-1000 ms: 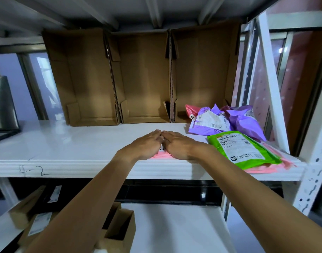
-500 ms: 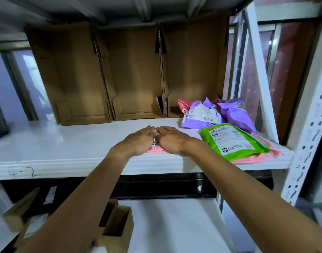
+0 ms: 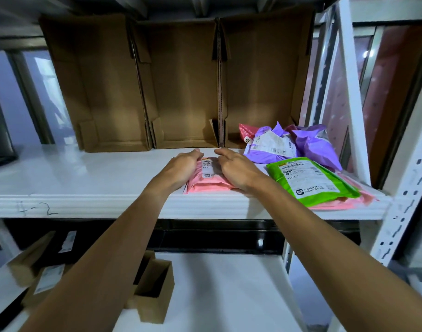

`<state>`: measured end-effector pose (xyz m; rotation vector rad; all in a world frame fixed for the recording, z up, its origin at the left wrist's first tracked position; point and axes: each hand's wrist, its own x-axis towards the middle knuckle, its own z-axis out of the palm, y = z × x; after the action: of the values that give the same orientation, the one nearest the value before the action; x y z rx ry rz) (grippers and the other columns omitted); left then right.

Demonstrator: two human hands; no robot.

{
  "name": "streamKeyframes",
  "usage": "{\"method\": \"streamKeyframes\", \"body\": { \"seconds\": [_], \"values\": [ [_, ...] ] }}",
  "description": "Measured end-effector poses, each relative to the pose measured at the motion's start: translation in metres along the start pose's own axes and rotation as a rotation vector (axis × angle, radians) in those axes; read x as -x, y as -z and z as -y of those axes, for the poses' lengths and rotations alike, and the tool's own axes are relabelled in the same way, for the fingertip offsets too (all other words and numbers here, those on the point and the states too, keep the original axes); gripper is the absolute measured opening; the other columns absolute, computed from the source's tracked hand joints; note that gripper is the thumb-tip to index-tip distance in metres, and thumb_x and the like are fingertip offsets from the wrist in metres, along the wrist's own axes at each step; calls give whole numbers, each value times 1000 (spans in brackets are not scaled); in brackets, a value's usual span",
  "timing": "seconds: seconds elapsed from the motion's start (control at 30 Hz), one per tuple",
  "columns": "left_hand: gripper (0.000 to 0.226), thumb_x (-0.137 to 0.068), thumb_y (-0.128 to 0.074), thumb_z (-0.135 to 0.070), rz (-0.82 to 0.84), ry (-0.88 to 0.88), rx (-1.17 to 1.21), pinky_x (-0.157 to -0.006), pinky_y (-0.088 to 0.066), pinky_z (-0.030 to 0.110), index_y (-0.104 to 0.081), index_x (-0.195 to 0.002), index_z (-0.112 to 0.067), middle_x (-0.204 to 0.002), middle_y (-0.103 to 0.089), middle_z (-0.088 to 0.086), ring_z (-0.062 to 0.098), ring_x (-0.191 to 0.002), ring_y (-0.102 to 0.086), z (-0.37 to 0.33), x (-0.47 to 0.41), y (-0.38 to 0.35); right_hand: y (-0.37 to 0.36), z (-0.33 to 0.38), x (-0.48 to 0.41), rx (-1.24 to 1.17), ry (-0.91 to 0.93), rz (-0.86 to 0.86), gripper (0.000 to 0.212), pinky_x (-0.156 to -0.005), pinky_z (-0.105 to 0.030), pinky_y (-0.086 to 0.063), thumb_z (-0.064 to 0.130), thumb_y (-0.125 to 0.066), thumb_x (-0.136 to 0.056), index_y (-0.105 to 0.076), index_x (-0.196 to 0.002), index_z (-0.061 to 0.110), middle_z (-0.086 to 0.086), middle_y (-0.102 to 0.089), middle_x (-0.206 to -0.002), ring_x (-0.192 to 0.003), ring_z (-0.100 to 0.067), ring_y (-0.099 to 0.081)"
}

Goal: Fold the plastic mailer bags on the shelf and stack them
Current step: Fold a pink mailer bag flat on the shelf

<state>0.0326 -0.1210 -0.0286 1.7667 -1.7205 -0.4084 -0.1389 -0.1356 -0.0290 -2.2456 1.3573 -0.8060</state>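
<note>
My left grip (image 3: 183,167) rests on the left side of the pink mailer bag (image 3: 206,184). My right grip (image 3: 236,172) rests on its right side. The fingers of both are only a little bent. They press down on the bag and do not close round it. There is a small gap between the two, and the bag's white label (image 3: 209,168) shows in that gap.

The pink mailer bag lies flat near the front edge of the white shelf (image 3: 85,180). At 3 o'clock from it lies a green mailer bag (image 3: 311,182), on top of another pink bag (image 3: 346,202). At 1 o'clock is a heap of crumpled purple mailer bags (image 3: 317,146), with a red bag (image 3: 244,130) peeking out behind. At 12 o'clock three brown cardboard boxes (image 3: 181,87) stand side by side at the back of the shelf, open towards me. Down at 7 o'clock, small cardboard boxes (image 3: 155,292) sit on the lower shelf (image 3: 217,298).
</note>
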Motion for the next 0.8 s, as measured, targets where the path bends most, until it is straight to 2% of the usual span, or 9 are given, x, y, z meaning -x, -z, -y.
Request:
{"method": "streamKeyframes", "body": {
  "seconds": [0.07, 0.2, 0.3, 0.37, 0.4, 0.47, 0.53, 0.6, 0.8],
  "values": [
    [48, -108, -24, -41, -3, 16, 29, -94, -39, 32, -61, -133, -21, -134, -60, 9, 20, -109, -56, -4, 5, 1, 0, 0, -2, -19, -18, -1, 47, -112, -35, -31, 32, -31, -103, -44, -148, 24, -2, -41, -155, -139, -24, -38],
    [38, -108, -37, -26, -22, -23, 19, -102, -44, 36, -59, -136, -14, -139, -58, 12, 26, -121, -56, -5, 11, 1, -7, -5, -8, 115, 9, 51, 64, -109, -39, -36, 52, -29, -90, -45, -145, 25, 4, -39, -156, -138, -24, -41],
    [33, -106, -43, -33, -3, -86, 22, -68, -48, 26, -62, -131, -25, -97, -71, -1, 10, -79, -65, -2, 14, -1, -8, -4, -9, 121, 27, 55, 56, -104, -36, -38, 47, -30, -96, -44, -145, 25, 3, -43, -153, -135, -23, -44],
    [35, -106, -41, -35, 17, -119, -33, -58, -44, 26, -61, -133, -26, -83, -66, -7, 9, -66, -60, -2, 15, -2, -8, 0, -6, 103, 4, 78, 48, -107, -37, -36, 36, -30, -101, -44, -146, 24, 0, -45, -151, -135, -22, -43],
    [37, -107, -39, -36, 33, -129, -57, -62, -47, 28, -58, -138, -27, -89, -67, -7, 12, -73, -62, -4, 15, -3, -9, 0, -6, 105, -5, 106, 48, -109, -38, -35, 31, -29, -102, -42, -147, 22, -1, -42, -153, -136, -23, -41],
    [43, -108, -33, -37, 87, -116, -108, -92, -49, 36, -48, -148, -29, -128, -65, 0, 24, -111, -62, -5, 14, -4, -12, 1, -7, 150, -16, 157, 52, -113, -39, -33, 29, -26, -101, -38, -150, 19, -6, -35, -159, -141, -25, -36],
    [46, -109, -27, -38, 136, -89, -159, -115, -33, 40, -40, -153, -32, -158, -40, -2, 27, -139, -42, -5, 12, -5, -13, 0, -10, 185, -5, 176, 54, -116, -41, -30, 30, -26, -100, -35, -152, 19, -7, -32, -160, -143, -26, -34],
    [47, -109, -23, -37, 163, -84, -190, -120, -25, 38, -38, -153, -32, -163, -31, -5, 22, -146, -33, -5, 11, -6, -13, 1, -10, 200, 9, 182, 52, -117, -42, -29, 30, -28, -103, -34, -153, 20, -6, -32, -160, -143, -25, -33],
    [46, -109, -21, -32, 174, -87, -227, -117, -29, 39, -44, -149, -27, -160, -36, -3, 22, -142, -37, -7, 9, -7, -11, 2, -12, 289, 60, 227, 72, -117, -44, -29, 46, -19, -87, -35, -152, 21, -7, -34, -159, -143, -25, -34]
  ]
}}
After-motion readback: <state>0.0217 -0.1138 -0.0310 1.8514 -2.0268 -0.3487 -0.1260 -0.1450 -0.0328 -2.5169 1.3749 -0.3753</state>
